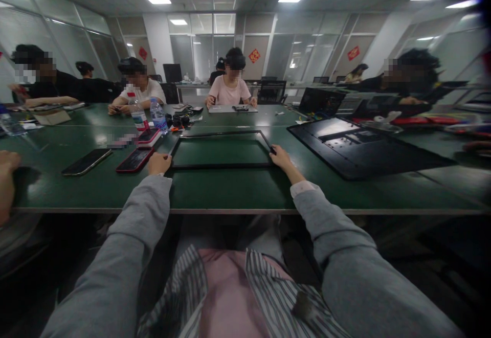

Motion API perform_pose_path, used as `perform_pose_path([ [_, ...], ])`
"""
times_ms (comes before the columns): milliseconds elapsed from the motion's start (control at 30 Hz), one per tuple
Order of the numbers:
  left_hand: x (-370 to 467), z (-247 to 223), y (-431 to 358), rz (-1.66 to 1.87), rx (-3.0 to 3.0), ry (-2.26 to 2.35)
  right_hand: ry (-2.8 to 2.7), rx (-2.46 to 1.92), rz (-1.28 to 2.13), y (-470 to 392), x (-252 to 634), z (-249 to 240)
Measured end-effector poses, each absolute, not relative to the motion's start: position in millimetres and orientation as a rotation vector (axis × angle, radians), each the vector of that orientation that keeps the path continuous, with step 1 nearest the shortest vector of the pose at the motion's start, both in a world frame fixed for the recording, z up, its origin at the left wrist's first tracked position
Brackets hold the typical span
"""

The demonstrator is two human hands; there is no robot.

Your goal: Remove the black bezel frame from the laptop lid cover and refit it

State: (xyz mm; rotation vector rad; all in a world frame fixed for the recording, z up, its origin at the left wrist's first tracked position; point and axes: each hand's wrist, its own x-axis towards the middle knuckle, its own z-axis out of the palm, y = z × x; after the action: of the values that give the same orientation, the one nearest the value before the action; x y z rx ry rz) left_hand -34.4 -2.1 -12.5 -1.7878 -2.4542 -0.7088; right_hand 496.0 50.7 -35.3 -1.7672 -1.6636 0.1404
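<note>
A thin black rectangular frame (220, 166) with an open middle lies low over the green table in front of me; whether it rests fully on the surface I cannot tell. My left hand (159, 164) is closed around its left side, near the front corner. On the opposite side, my right hand (281, 157) grips the right edge, fingers wrapped over it. To the right of the frame lies a large black panel (368, 149), which looks like the back cover of a screen, with a raised section in its middle. Neither hand touches that panel.
Left of the frame lie a dark phone (87, 162), a red-edged phone (134, 159) and a red-and-white box (149, 137). Two plastic bottles (157, 114) stand behind them. A person (229, 85) sits across the green table (230, 189). Another person's hand (8, 164) is at far left.
</note>
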Motion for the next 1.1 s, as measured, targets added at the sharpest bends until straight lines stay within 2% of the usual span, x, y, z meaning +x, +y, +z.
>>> perform_pose_path([
  [133,-35,-12,-2,-0.705,-1.79,-2.466,-1.582,-1.796,0.197,48,493,-31],
  [400,-36,-13,1,-0.707,-1.792,-2.486,-1.725,-1.969,-0.032,35,487,-24],
  [700,-34,-10,0,-0.649,-1.828,-2.474,-1.773,-2.134,0.043,23,482,-15],
  [933,-34,-12,2,-0.644,-1.823,-2.43,-1.776,-2.024,0.012,24,482,-16],
  [1100,-31,-12,1,-0.822,-1.857,-2.384,-1.703,-1.838,-0.131,27,482,-15],
])
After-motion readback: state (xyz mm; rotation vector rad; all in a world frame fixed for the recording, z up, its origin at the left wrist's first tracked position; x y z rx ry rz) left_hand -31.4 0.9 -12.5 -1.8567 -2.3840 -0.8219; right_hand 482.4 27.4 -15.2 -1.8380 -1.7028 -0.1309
